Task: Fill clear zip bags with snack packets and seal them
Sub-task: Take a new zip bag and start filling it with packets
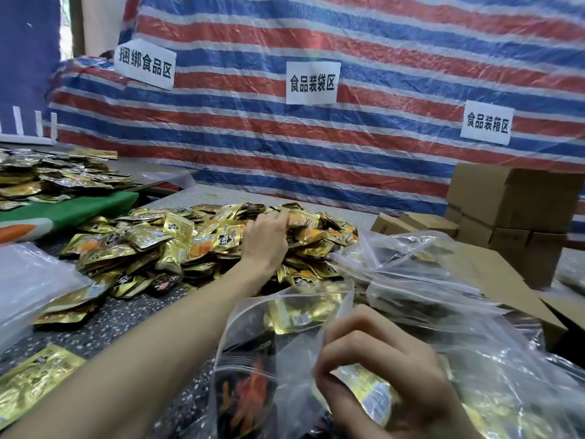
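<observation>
Centrally, left hand (266, 232) curls round packets (300, 220) atop the far pile (142, 245); right hand (373, 359) pinches the near bag (250, 337) by its open mouth. Advisably, keep that mouth wide and slide packets in flat.

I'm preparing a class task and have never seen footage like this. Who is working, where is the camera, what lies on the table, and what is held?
No machine here: a person works with bare hands. The one picture comes from a camera worn on the head, looking forward and down. The left hand reaches into a pile of gold snack packets on the speckled table and grips some. The right hand pinches the open edge of a clear zip bag that already holds a few packets. Filled bags and cardboard boxes lie to the right.
</observation>
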{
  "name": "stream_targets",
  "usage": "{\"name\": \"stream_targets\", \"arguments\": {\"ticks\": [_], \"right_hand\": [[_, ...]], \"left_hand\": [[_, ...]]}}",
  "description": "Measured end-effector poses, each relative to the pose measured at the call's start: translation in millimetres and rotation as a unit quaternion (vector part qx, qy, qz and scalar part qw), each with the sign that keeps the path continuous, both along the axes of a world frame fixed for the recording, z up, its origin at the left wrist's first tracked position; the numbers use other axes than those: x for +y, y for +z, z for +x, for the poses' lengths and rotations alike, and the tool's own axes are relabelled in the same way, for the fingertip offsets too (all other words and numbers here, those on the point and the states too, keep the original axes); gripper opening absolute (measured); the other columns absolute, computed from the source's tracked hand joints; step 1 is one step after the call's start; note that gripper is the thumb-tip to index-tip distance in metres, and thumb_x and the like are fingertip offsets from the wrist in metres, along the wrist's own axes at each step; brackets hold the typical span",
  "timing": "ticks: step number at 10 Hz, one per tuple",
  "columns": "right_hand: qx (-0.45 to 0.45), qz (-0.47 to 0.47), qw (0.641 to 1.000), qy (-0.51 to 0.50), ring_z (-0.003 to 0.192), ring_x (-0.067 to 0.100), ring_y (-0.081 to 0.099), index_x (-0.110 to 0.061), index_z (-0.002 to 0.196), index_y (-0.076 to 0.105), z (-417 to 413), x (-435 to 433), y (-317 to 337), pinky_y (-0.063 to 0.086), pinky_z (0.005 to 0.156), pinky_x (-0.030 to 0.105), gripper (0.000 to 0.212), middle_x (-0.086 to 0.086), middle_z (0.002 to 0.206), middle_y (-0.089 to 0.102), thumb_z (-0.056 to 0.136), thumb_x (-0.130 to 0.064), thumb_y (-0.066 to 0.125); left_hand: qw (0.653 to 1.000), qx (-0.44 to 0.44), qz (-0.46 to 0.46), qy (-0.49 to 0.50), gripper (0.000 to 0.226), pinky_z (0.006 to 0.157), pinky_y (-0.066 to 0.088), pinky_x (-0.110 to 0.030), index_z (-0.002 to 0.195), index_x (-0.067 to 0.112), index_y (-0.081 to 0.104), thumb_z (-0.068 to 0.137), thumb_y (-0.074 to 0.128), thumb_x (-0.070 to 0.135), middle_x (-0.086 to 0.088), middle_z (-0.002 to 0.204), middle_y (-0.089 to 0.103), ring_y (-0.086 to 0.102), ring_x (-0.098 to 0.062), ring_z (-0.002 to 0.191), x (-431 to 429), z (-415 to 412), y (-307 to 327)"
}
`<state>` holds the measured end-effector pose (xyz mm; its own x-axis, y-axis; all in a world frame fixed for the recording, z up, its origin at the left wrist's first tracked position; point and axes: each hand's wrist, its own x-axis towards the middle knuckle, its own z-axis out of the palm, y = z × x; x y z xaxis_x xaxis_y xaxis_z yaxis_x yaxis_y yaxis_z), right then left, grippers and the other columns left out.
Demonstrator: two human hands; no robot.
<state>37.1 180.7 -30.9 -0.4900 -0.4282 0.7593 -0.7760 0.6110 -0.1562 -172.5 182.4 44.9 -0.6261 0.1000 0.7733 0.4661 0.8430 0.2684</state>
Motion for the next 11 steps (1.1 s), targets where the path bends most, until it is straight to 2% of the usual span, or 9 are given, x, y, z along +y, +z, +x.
{"name": "stream_targets", "arguments": {"ticks": [1,2,4,5,6,8,9,10,11], "right_hand": [[-0.015,0.011,1.000,0.007,0.076,0.012,0.059,-0.014,0.079,0.066,36.5,116.5,112.1,0.045,0.069,0.020,0.014,-0.007,0.088,0.056,0.082,-0.004,0.076],[-0.015,-0.046,0.999,0.025,0.076,0.012,0.060,-0.014,0.078,0.065,56.7,124.0,100.7,0.045,0.069,0.020,0.017,-0.006,0.087,0.057,0.081,-0.001,0.076],[-0.043,-0.076,0.995,0.048,0.077,0.018,0.061,-0.009,0.077,0.066,54.2,114.8,91.1,0.048,0.067,0.028,0.013,-0.001,0.084,0.059,0.080,0.002,0.072],[-0.041,-0.082,0.995,0.046,0.077,0.016,0.060,-0.009,0.077,0.066,56.7,107.2,89.5,0.047,0.068,0.023,0.011,-0.003,0.084,0.059,0.081,0.001,0.071],[-0.044,-0.089,0.994,0.037,0.076,0.012,0.059,-0.010,0.078,0.066,58.6,103.2,91.4,0.045,0.068,0.018,0.011,-0.003,0.083,0.058,0.081,0.000,0.071],[-0.049,-0.097,0.994,0.012,0.080,0.014,0.062,-0.015,0.080,0.067,63.7,95.6,95.0,0.050,0.069,0.023,0.009,-0.006,0.086,0.060,0.084,-0.008,0.071],[-0.042,-0.095,0.995,0.003,0.079,0.013,0.063,-0.017,0.082,0.069,64.0,93.9,97.4,0.050,0.068,0.023,0.010,-0.006,0.087,0.061,0.085,-0.008,0.072],[-0.033,-0.113,0.993,-0.002,0.078,0.012,0.066,-0.016,0.084,0.070,63.5,92.7,99.7,0.053,0.067,0.027,0.011,-0.006,0.087,0.063,0.084,-0.005,0.072],[-0.025,-0.137,0.990,-0.012,0.080,0.012,0.067,-0.014,0.086,0.073,63.5,91.6,101.8,0.055,0.068,0.029,0.011,-0.004,0.087,0.066,0.084,-0.003,0.074]], "left_hand": [[0.993,-0.003,0.093,-0.075,0.010,0.057,0.052,-0.041,0.098,0.009,0.049,0.101,0.042,0.002,-0.009,0.078,0.062,0.059,-0.028,0.066,-13.2,13.2,14.2],[0.976,-0.018,0.177,-0.124,0.009,0.053,0.049,-0.040,0.096,0.012,0.045,0.104,0.042,0.007,-0.007,0.075,0.058,0.056,-0.027,0.063,-30.8,36.8,37.2],[0.939,-0.075,0.287,-0.176,0.007,0.074,0.059,-0.048,0.101,0.008,0.052,0.103,0.047,0.012,-0.009,0.095,0.061,0.062,-0.024,0.088,-77.0,106.4,95.4],[0.921,-0.085,0.322,-0.203,0.004,0.066,0.061,-0.049,0.101,0.012,0.054,0.101,0.050,0.012,-0.014,0.102,0.065,0.068,-0.031,0.090,-99.8,147.6,124.2],[0.903,-0.115,0.325,-0.256,0.003,0.050,0.059,-0.036,0.102,0.010,0.054,0.101,0.051,0.011,-0.014,0.099,0.066,0.073,-0.024,0.072,-111.9,186.5,136.2],[0.930,-0.139,0.241,-0.239,0.005,0.049,0.060,-0.040,0.095,0.010,0.055,0.100,0.055,0.010,-0.014,0.095,0.066,0.070,-0.028,0.079,-101.5,223.5,117.7],[0.952,-0.136,0.184,-0.205,0.010,0.057,0.060,-0.049,0.090,0.016,0.053,0.099,0.055,0.014,-0.010,0.089,0.066,0.069,-0.028,0.079,-90.8,221.7,102.8],[0.945,-0.206,0.174,-0.186,0.011,0.067,0.059,-0.054,0.087,0.018,0.054,0.097,0.057,0.016,-0.010,0.086,0.065,0.068,-0.031,0.080,-80.1,217.6,86.1],[0.934,-0.262,0.152,-0.192,0.011,0.071,0.059,-0.049,0.086,0.019,0.058,0.097,0.059,0.020,-0.006,0.080,0.067,0.067,-0.023,0.075,-72.3,216.7,74.5]]}}
